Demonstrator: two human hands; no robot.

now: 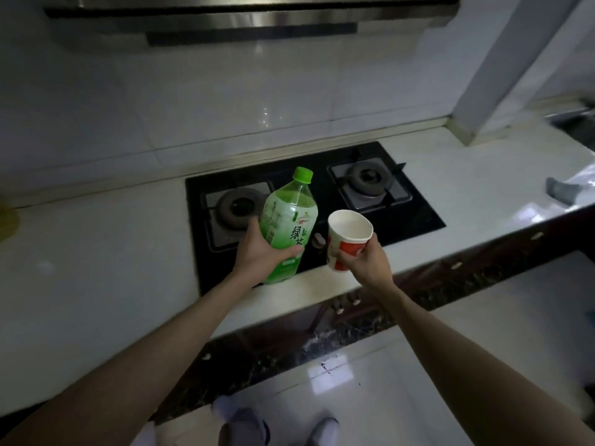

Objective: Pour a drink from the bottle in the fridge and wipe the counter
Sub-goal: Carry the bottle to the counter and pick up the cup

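Step in hand: preparation for the pour. The left hand (260,252) grips the bottle (286,217) round its lower body, fingers wrapped over the label. It holds the bottle in the air above the front of the hob (418,217), near the left burner, with the neck tilted up and away. The green cap (303,174) is on the neck, so no liquid can leave the bottle. The right hand (367,255) holds the cup (347,236) by its side wall, just right of the bottle and above the hob's front edge. Bottle and cup are close but apart. The cup interior shows white and appears empty. Judgement: the bottle is out of the fridge, the pour has not begun, and the wipe is not yet started. The next move calls for a free hand, since uncapping is not possible with both hands occupied. Set the cup on the counter (96,268) beside the hob, unscrew the cap, then tip the neck over the cup rim. A grey cloth (561,191) lies on the counter well right of the hob, probably for the wipe.
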